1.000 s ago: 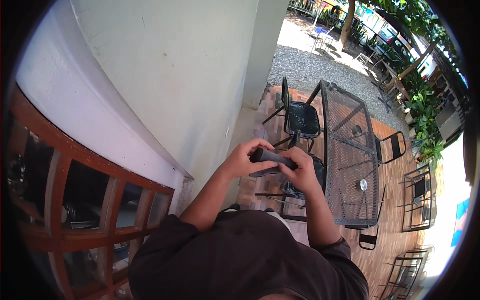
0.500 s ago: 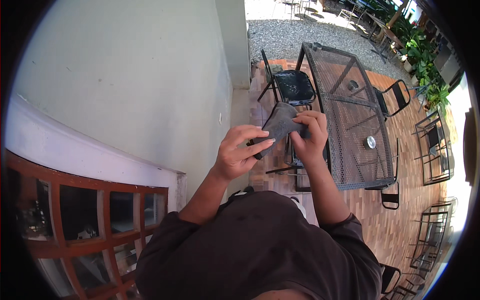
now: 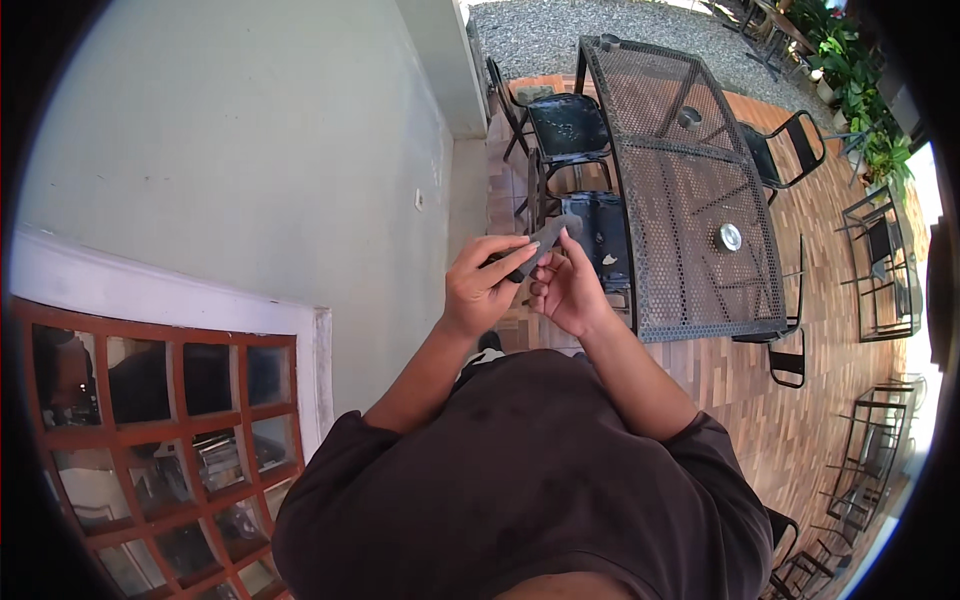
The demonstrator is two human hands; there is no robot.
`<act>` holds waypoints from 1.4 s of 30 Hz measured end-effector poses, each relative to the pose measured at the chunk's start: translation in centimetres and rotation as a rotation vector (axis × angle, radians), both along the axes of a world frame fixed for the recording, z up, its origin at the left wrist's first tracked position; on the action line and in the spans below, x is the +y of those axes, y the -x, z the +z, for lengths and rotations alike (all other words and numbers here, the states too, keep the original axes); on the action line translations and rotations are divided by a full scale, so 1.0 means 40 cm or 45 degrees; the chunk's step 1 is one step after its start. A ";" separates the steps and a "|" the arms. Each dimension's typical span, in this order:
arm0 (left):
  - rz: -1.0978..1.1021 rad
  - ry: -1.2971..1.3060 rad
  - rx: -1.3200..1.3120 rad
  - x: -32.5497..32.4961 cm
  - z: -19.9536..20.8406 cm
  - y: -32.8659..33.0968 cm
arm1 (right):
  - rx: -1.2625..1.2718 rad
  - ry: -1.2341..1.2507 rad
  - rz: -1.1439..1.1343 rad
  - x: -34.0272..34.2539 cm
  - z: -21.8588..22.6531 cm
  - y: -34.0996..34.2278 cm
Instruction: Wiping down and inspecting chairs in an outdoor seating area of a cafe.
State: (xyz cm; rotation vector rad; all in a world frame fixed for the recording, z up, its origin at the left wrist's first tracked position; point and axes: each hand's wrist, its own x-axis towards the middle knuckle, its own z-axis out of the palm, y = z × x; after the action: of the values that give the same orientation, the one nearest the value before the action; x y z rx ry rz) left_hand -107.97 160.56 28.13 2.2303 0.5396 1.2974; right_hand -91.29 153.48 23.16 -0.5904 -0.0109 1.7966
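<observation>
Out in front of my chest, both hands are on a dark grey fabric item point(image 3: 548, 240) with a black lower end. Its exact kind cannot be made out; it looks narrow and slanted from this angle. My left hand point(image 3: 480, 285) grips the lower end, thumb and fingers closed along it. At the upper end, my right hand point(image 3: 572, 290) has its thumb against the item and its other fingers curled below, partly hidden.
A black perforated metal table point(image 3: 690, 230) stands to the right, with small round metal ashtrays point(image 3: 728, 237) on it. Dark chairs point(image 3: 568, 125) line its near side. A pale wall point(image 3: 250, 150) and a brown-framed glass door point(image 3: 165, 432) fill the left.
The grey item has gone from broad and spread to narrow. My right hand has moved left and down, closer to my left hand. The view has shifted slightly.
</observation>
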 end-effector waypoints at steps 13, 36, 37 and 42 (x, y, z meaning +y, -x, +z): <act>0.024 0.089 0.104 -0.176 0.004 -0.139 | -0.393 -0.111 -0.156 -0.106 0.037 -0.181; -0.175 1.819 -0.652 -0.267 -0.021 -0.384 | -0.840 -0.297 -0.425 -0.241 0.082 -0.323; -0.148 1.754 -0.620 -0.270 -0.017 -0.390 | -0.847 -0.299 -0.413 -0.245 0.069 -0.337; -0.034 1.805 -0.683 -0.273 0.018 -0.432 | -0.826 -0.268 -0.451 -0.264 0.083 -0.355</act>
State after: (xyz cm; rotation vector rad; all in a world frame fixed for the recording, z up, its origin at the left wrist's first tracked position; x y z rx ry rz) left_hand -90.68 149.64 28.86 0.6970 0.8260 0.9026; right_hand -77.11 142.93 26.49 -0.9342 -0.5009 1.1859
